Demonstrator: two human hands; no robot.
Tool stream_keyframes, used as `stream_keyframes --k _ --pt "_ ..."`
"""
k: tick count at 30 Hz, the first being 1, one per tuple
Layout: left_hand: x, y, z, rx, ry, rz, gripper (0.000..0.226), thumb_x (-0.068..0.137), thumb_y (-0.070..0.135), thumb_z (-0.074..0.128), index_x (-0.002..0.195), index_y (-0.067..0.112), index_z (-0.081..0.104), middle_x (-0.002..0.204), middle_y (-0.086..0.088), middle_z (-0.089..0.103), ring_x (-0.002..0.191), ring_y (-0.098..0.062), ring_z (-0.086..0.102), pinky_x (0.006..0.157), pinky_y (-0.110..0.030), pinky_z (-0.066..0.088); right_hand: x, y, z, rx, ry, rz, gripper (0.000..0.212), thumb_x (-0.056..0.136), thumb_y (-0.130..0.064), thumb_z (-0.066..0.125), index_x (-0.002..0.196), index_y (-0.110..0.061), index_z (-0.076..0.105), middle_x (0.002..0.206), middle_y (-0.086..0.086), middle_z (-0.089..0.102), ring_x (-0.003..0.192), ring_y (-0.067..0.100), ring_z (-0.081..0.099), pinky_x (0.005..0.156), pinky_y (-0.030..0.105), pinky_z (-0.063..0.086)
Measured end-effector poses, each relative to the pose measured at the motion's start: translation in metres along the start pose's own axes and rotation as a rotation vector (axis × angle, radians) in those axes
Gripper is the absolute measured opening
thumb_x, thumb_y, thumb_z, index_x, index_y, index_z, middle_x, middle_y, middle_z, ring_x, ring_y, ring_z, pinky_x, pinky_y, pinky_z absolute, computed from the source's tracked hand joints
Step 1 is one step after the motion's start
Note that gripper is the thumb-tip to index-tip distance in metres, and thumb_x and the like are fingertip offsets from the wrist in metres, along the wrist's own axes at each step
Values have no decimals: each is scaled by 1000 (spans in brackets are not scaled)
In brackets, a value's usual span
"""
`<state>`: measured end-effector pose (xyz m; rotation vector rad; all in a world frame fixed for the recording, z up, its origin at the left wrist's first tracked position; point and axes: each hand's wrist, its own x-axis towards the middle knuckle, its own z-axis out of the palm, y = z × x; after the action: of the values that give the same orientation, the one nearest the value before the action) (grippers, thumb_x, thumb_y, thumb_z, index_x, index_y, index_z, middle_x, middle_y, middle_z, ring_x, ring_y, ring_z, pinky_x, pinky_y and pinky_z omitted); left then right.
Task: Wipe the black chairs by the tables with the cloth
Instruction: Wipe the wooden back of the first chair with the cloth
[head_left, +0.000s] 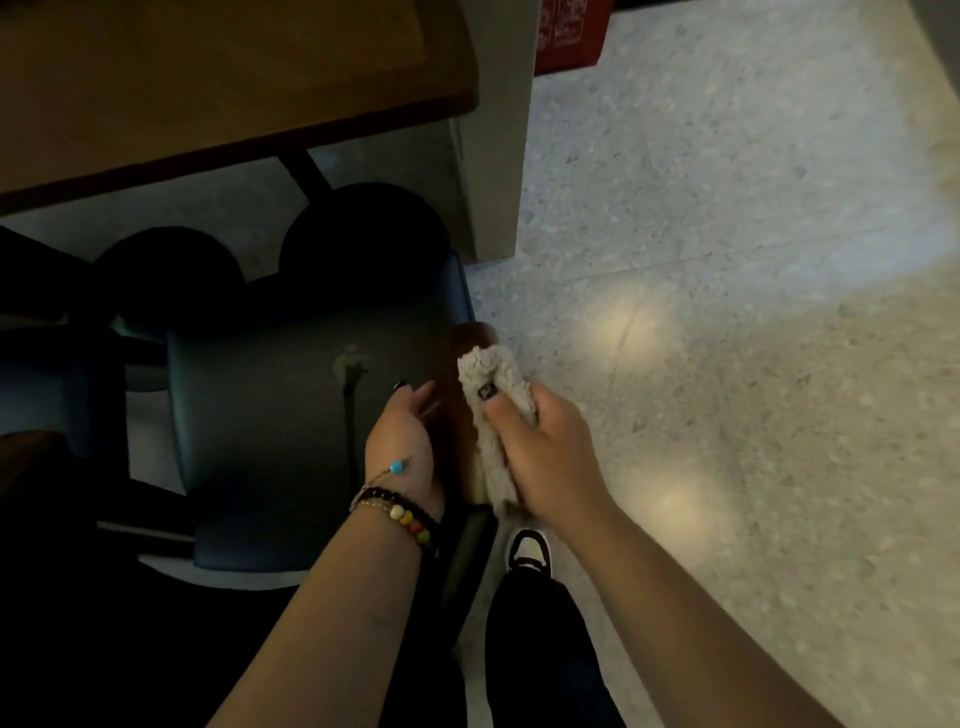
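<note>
A dark chair (270, 415) with a padded seat stands below me, pushed toward the wooden table (208, 93). Its brown wooden armrest (457, 415) runs along the seat's right side. My right hand (545, 452) grips a fluffy beige cloth (493, 384) and holds it against that armrest. My left hand (402, 441), with beaded bracelets on the wrist, rests beside the armrest on its inner side with fingers loosely extended. A pale torn spot (350, 364) shows in the seat's middle.
Two round black bases (363, 234) sit under the table. A grey pillar (493, 130) stands right of the table, a red box (571, 31) behind it. Speckled floor (727, 260) spreads to the right. My shoe (530, 556) is beside the chair.
</note>
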<state>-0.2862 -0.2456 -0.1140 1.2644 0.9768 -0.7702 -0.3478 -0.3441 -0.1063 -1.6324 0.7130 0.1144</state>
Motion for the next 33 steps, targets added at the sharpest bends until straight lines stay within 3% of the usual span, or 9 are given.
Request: stream_keyframes --k 4,9,12,17,20,25,27,29,33 --pt "-16 -8 -25 -45 -69 -3 44 99 48 34 121 23 63 119 -3 66 110 -24 60 89 -44 48 -5 -12 11 -164 39 -94 10 96 -25 56 94 -24 65 77 -10 62 65 -6 57 56 7 42" --pt "-33 -22 -60 118 -245 70 45 101 45 32 126 22 61 118 2 68 93 -8 67 66 -24 49 -64 -7 14 -455 153 -376 40 94 -16 61 133 -13 58 122 2 66 112 11 60 95 22 48" --pt "-42 -25 -89 323 -355 139 40 100 43 34 121 25 64 109 8 71 84 0 69 61 -17 52 -86 -11 14 -677 169 -439 39 93 -16 62 131 -7 59 115 11 67 106 24 63 89 25 47" --pt "-58 -32 -139 578 -395 225 40 100 43 35 125 25 60 127 3 62 119 -15 55 110 -39 36 -142 -6 31 -798 141 -428 47 87 -17 68 132 -6 59 135 19 57 125 37 55 99 50 49" --pt "-69 -34 -156 636 -368 276 25 101 36 39 99 32 64 117 2 66 108 -13 59 106 -39 41 -173 6 50 -699 176 -457 48 89 -25 58 133 -7 57 134 14 58 122 33 58 96 48 53" --pt "-74 -33 -158 802 -363 274 26 97 42 47 115 28 59 103 -1 68 95 -23 66 78 -35 51 -182 25 70 -174 614 -168 29 94 -39 52 108 -19 67 90 -11 69 86 12 67 66 5 47" --pt "-60 -30 -147 917 -430 291 40 97 47 43 119 18 60 112 -5 65 102 -26 63 79 -33 48 -166 28 71 60 739 3 12 96 -32 59 86 -28 65 76 -12 65 81 17 67 65 16 50" --pt "-39 -27 -130 986 -485 300 50 97 50 39 123 13 61 119 -11 64 109 -30 60 96 -36 45 -151 30 74 307 639 139 11 91 -33 63 88 -24 69 80 -1 70 85 23 69 75 34 55" --pt "8 -34 -103 984 -506 242 61 98 54 32 133 8 55 134 -14 56 124 -30 52 111 -42 35 -131 24 72 597 358 285 54 68 -41 81 116 -18 68 104 6 73 97 26 70 91 44 55"
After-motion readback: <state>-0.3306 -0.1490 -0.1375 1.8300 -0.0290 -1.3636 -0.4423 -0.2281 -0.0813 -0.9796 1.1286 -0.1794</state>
